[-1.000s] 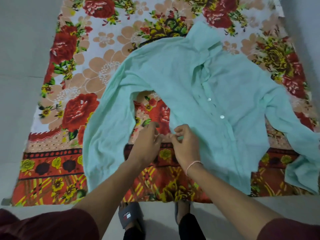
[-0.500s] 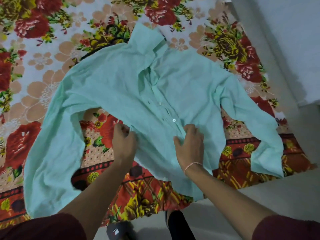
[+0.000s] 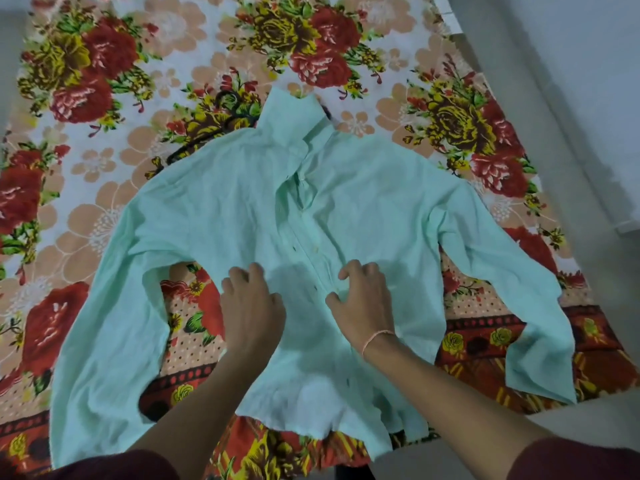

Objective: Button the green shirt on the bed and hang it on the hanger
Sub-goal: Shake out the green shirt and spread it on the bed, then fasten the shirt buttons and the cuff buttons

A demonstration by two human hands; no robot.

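since half a second ago both hands have slid further up the mint-green long-sleeved button-front shirt [image 3: 214, 216], which now lies squarer to the person. it is spread front-up on the red, yellow and peach floral bedsheet [image 3: 104, 174], with its collar [image 3: 291, 119] pointing away and both sleeves splayed outward and down. its hem reaches the near edge of the bed. the cloth is creased, the neck gapes open, and small pale buttons [image 3: 316, 250] show along the centre strip. the left hand [image 3: 251, 306] rests on the left front panel with its fingers bent; whether it has hold of the cloth cannot be told. the right hand [image 3: 363, 303], with a pink thread bracelet [image 3: 375, 336] at the wrist, pinches a gathered fold just beside the button strip. a thin black hanger [image 3: 188, 145] lies on the sheet, partly under the shirt's left shoulder.
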